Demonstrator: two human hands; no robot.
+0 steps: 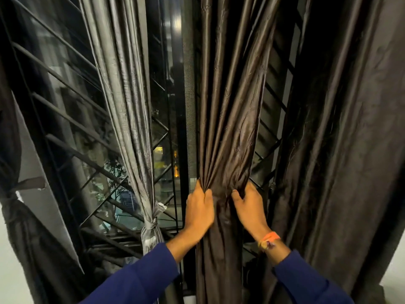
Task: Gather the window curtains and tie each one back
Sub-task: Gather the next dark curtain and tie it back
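— Night shows through the barred window [72,119] ahead of us; at far left a dark curtain [13,216] hangs tied, then a silver curtain [129,106] knotted low.

— And centre?

— We bunch the brown curtain [228,106]: our left hand [199,210] grips its left edge, our right hand [249,207] clutches its right. Loose drapes [339,150] hang beyond.

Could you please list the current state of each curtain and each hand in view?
Dark brown satin curtain: bunched at its middle, untied.
Silvery grey satin curtain: gathered, tied back with a knot.
Dark curtain at far left: gathered, tied.
Wide dark curtain at right: hanging loose, untied.
Left hand: grip closed on the brown curtain.
Right hand: grip closed on it too.
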